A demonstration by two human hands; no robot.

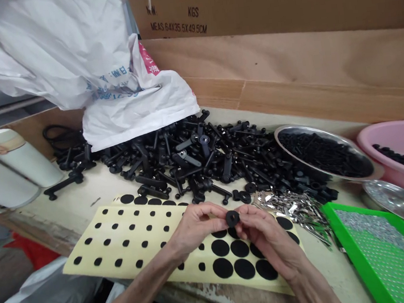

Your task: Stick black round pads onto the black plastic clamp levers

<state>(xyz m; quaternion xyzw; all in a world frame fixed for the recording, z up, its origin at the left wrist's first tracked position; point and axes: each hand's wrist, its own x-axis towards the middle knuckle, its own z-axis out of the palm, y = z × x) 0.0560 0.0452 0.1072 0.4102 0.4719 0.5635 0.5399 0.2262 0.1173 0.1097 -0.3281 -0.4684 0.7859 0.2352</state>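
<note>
Over the yellow sheet [128,254] along the front edge of the counter [67,205], the left hand [192,228] pinches a small black disc [232,218]: light, I'd say, firm, perhaps rubbery, best held by its rim, and there's the right hand [263,227] pinching the other side.

Round part [229,219] — matt, plastic-looking; bowl [370,167] — glossy metal

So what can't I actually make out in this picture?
All in the head view:
- Small round black piece: far side, turned away from the camera.
- Flat black discs on the yellow sheet: some covered by the right hand.
- Green plastic tray: near end, cut off by the bottom edge.
- Pink plastic basin: right side, cut off by the right edge.
</note>
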